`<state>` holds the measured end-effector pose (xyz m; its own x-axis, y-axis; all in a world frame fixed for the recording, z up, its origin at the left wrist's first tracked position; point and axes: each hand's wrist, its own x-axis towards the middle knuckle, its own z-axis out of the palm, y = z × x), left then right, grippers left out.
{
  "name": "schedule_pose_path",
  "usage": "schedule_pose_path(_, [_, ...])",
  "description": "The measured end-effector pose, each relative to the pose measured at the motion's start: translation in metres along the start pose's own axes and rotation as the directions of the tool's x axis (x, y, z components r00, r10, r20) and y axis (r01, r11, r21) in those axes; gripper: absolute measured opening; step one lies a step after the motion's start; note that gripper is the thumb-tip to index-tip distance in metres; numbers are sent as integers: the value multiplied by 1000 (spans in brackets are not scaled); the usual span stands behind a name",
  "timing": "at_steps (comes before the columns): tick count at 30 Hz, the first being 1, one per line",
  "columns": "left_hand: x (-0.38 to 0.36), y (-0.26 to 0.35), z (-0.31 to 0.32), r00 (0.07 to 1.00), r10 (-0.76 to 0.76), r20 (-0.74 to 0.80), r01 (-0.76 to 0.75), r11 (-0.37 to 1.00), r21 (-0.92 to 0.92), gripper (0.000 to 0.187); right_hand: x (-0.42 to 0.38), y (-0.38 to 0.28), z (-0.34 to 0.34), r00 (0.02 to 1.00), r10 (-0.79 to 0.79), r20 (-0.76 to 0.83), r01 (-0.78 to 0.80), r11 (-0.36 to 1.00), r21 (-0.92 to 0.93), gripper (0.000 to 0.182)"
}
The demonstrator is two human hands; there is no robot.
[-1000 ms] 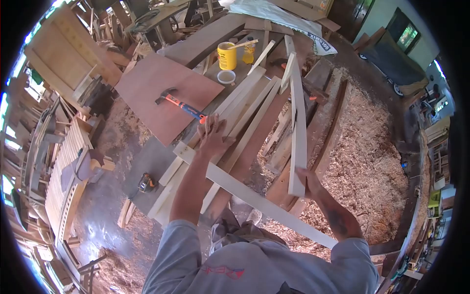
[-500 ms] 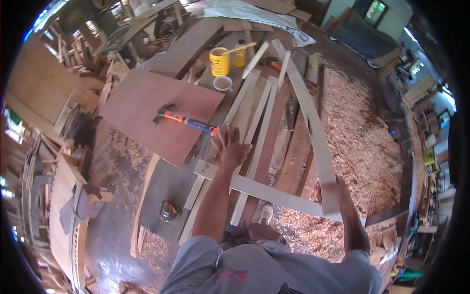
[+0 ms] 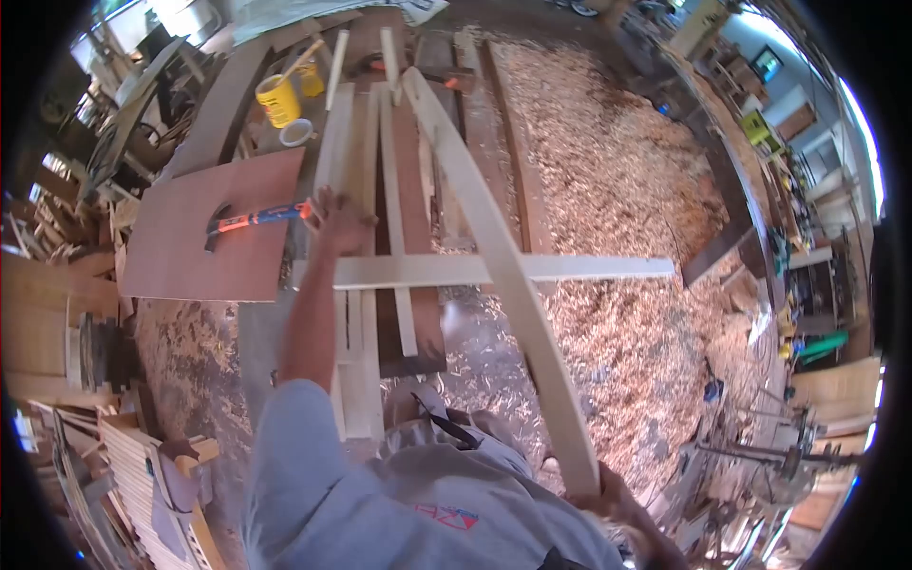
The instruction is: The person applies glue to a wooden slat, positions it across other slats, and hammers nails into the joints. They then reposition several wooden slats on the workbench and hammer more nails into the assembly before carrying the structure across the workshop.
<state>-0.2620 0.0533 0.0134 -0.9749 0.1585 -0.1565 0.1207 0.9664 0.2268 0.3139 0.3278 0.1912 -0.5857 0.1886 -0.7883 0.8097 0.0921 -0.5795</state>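
My left hand (image 3: 344, 226) is at the handle end of a hammer (image 3: 256, 218), its fingers curled around the tip. The orange and blue hammer lies on a reddish-brown sheet (image 3: 204, 252). Low on the right, my right hand (image 3: 613, 503) grips the near end of a long pale wooden board (image 3: 513, 275). This board slants away over a crosswise pale board (image 3: 427, 272), which spans several narrow strips. Just beyond my left hand lie pale lengthwise strips (image 3: 388, 180), partly covered by the crosswise board.
A yellow tub (image 3: 277, 101) with a stick and a white lid (image 3: 295, 133) stand at the back left. Another hammer (image 3: 446, 81) lies at the far end. Wood shavings (image 3: 608, 190) cover the floor on the right. Stacked timber (image 3: 43, 323) lines the left.
My right hand has pulled the long board's near end toward my body, uncovering the crosswise board's right end. My left fingers, spread before, have closed at the hammer handle. The view has turned right.
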Motion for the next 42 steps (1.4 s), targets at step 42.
schedule_pose_path(42, [-45,-36,-14,883,424,-203,-419,905,68,38,-251,412,196,669,509,-541,-740,523,-423,51])
